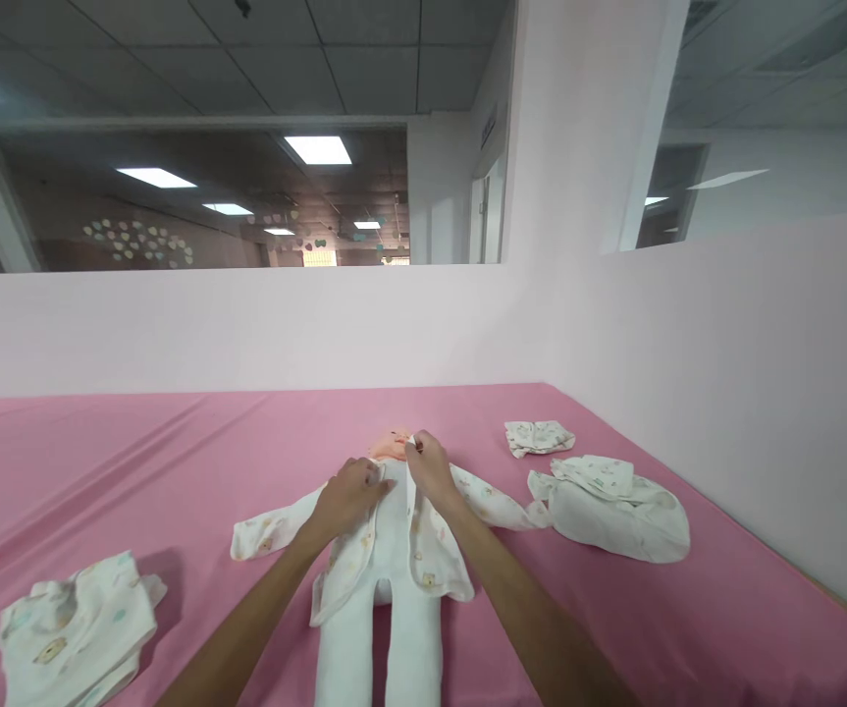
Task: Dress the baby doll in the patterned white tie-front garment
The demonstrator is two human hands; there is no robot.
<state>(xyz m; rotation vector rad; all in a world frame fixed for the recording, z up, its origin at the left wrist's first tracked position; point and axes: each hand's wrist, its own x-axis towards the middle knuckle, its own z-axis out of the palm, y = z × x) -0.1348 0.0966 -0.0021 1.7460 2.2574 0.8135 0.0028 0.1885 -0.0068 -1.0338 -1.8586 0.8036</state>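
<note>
Here, a doll (pixel 386 589) lies on its back on the pink tabletop (pixel 135 462), head away from the camera and white legs toward it. It wears a printed white jacket (pixel 423 550), open down the front, with sleeves spread out to both sides. The left hand (pixel 349 494) rests on the doll's chest, fingers curled onto the left front edge of the jacket; how firmly it grips I cannot tell. The right hand (pixel 429 466) sits just beside it, up near the doll's neck, pinching the jacket's other edge between thumb and fingers and lifting it a little. The two hands are close together, almost touching, over the upper chest.

At the near left corner lies a folded garment (pixel 74 628) of the same print, well apart from the doll. To the right, near the jacket's sleeve end, lies a rumpled pile of clothes (pixel 614 506), and beyond it a small folded piece (pixel 539 437). A pale pink wall (pixel 688 344) runs along the far and right sides.
</note>
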